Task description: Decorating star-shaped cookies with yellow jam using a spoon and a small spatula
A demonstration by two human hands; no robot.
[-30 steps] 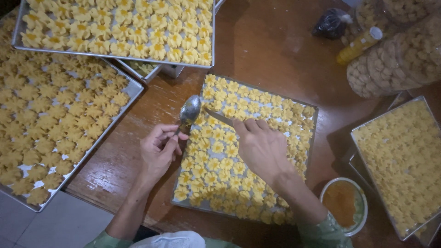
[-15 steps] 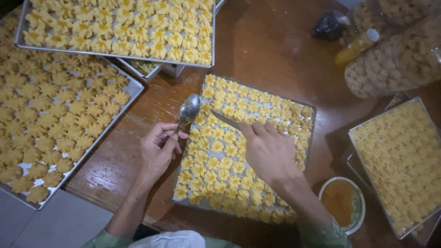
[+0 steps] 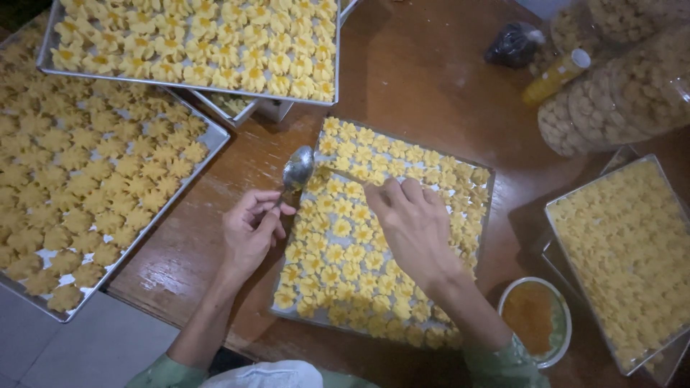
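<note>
yellow flower-shaped cookies (image 3: 338, 251) fill the tray (image 3: 490, 188) on the wooden table (image 3: 431, 79), set in close rows. left hand (image 3: 248, 231) pinches a metal spoon (image 3: 297, 171) by its handle, bowl up, beside the tray's left edge. right hand (image 3: 415, 226) lies over the cookies, fingers pressed together, tips down on one.

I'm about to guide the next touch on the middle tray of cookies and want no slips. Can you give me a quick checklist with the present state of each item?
1. Left hand grips the metal spoon by its handle, bowl up and beside the tray edge: ok.
2. Right hand rests over the yellow flower-shaped cookies, fingertips down on them: ok.
3. Whether the right hand holds a tool: cannot tell.
4. Flat metal tray lies level on the brown wooden table: ok.
5. Small round bowl of orange paste sits close by the right forearm, within reach: ok.
6. Spoon bowl's load: cannot tell.
</note>
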